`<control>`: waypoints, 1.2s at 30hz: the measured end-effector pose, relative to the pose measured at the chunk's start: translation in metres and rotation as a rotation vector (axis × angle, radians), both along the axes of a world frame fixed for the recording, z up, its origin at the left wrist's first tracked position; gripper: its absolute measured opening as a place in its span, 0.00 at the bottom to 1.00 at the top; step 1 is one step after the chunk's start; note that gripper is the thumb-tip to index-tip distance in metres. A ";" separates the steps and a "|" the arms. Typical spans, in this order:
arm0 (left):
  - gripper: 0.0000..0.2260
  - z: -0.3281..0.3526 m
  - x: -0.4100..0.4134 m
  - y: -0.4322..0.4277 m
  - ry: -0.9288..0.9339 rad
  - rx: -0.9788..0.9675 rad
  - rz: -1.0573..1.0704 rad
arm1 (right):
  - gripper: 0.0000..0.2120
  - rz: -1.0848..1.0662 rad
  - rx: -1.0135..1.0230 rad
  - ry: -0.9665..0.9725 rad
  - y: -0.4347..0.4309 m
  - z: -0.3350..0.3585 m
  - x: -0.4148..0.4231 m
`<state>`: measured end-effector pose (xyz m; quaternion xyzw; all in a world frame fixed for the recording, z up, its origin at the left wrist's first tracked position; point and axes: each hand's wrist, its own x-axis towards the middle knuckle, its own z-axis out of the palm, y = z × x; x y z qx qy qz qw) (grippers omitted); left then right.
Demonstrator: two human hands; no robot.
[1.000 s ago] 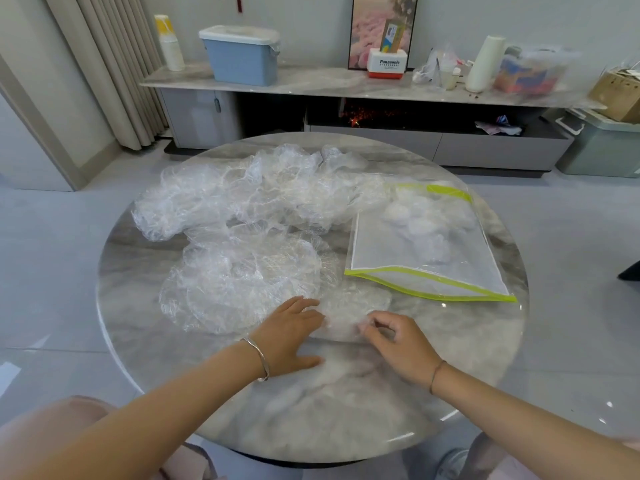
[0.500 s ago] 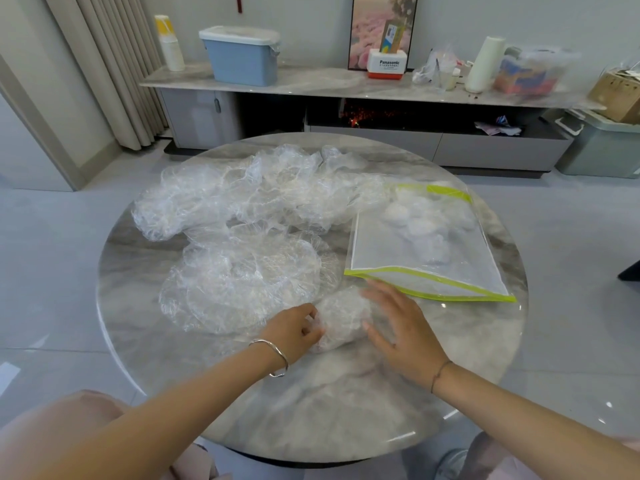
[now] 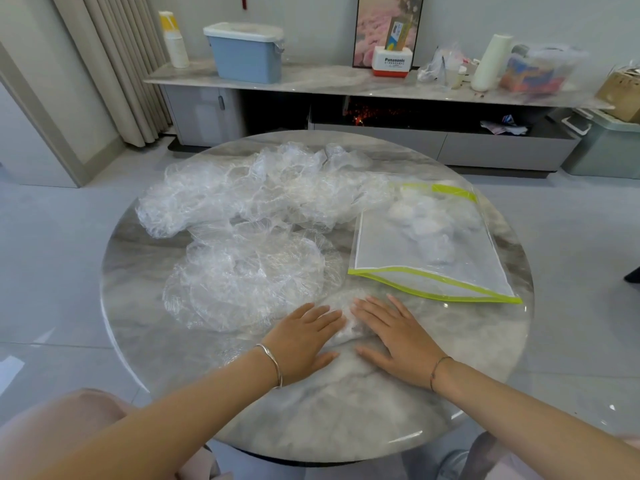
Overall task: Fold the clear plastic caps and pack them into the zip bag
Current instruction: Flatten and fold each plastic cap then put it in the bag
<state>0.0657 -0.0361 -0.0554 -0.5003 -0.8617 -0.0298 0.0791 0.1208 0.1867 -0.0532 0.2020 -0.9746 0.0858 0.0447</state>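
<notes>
We've got our left hand (image 3: 304,337) and right hand (image 3: 394,332) flat, fingers straight, pressing a folded cap (image 3: 348,323) onto the counter (image 3: 138,306), lower centre; zip bag (image 3: 426,251) right.

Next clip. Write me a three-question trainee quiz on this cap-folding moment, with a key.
1. True or false: the left hand and right hand press flat on a folded cap.
2. The zip bag lies: A) on the floor, B) on the table beyond the right hand, C) on the sideboard?
3. What does the zip bag already hold?
Key: 1 true; 2 B; 3 folded caps.
</notes>
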 end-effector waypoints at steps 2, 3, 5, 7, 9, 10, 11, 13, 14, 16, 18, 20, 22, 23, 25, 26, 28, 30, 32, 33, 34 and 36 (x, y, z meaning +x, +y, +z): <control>0.25 -0.002 -0.001 -0.002 -0.041 -0.011 0.001 | 0.26 0.044 0.014 0.101 0.000 0.003 -0.002; 0.26 -0.002 -0.001 -0.002 -0.036 0.003 0.004 | 0.23 0.073 0.015 0.123 -0.001 0.004 -0.003; 0.25 0.000 -0.001 -0.002 -0.055 0.008 0.016 | 0.19 0.103 0.013 0.151 -0.002 0.005 -0.003; 0.24 0.000 -0.001 -0.001 -0.092 0.045 0.023 | 0.17 0.087 0.005 0.149 -0.003 0.003 -0.003; 0.21 0.003 -0.003 0.001 -0.096 0.080 0.018 | 0.17 0.060 -0.032 0.141 -0.004 0.001 -0.005; 0.19 0.004 -0.005 0.002 -0.084 0.100 0.017 | 0.16 0.051 -0.049 0.144 -0.003 0.001 -0.006; 0.17 0.004 -0.006 0.004 -0.060 0.129 0.016 | 0.16 0.044 -0.067 0.139 -0.003 0.002 -0.007; 0.14 0.007 -0.008 0.006 -0.060 0.179 0.029 | 0.15 0.026 -0.124 0.105 -0.003 0.004 -0.008; 0.11 0.009 -0.008 0.006 -0.061 0.199 0.041 | 0.14 0.005 -0.169 0.084 -0.003 0.005 -0.008; 0.10 0.013 -0.008 0.004 -0.089 0.207 0.088 | 0.12 -0.079 -0.297 0.007 -0.002 0.009 -0.007; 0.14 0.015 -0.005 0.005 -0.165 0.231 0.153 | 0.10 -0.188 -0.464 -0.128 -0.001 0.010 -0.004; 0.15 0.018 -0.004 0.003 -0.291 0.244 0.261 | 0.08 -0.274 -0.622 -0.239 0.000 0.010 -0.002; 0.11 0.017 -0.003 0.001 -0.469 0.283 0.352 | 0.06 -0.332 -0.754 -0.284 -0.002 0.011 -0.001; 0.10 0.017 -0.002 0.001 -0.550 0.302 0.384 | 0.06 -0.353 -0.801 -0.298 -0.003 0.011 -0.001; 0.08 0.017 -0.002 0.003 -0.633 0.337 0.430 | 0.06 -0.396 -0.848 -0.311 -0.004 0.011 -0.003; 0.08 0.018 -0.002 0.003 -0.643 0.338 0.439 | 0.07 -0.424 -0.863 -0.310 -0.005 0.010 -0.004; 0.12 0.021 0.000 0.004 -0.603 0.316 0.439 | 0.08 -0.475 -0.885 -0.300 -0.005 0.009 -0.007; 0.18 0.021 0.000 0.005 -0.439 0.282 0.368 | 0.09 -0.504 -0.873 -0.293 -0.005 0.008 -0.010; 0.19 0.018 -0.001 0.006 -0.257 0.252 0.176 | 0.09 -0.512 -0.842 -0.299 -0.005 0.008 -0.013; 0.18 0.016 -0.001 0.006 -0.199 0.234 0.078 | 0.10 -0.513 -0.826 -0.300 -0.005 0.008 -0.013; 0.16 0.013 -0.001 0.005 -0.162 0.203 0.001 | 0.10 -0.512 -0.811 -0.300 -0.006 0.008 -0.013; 0.18 0.008 0.001 0.002 -0.161 0.103 -0.049 | 0.10 -0.508 -0.782 -0.292 -0.006 0.009 -0.012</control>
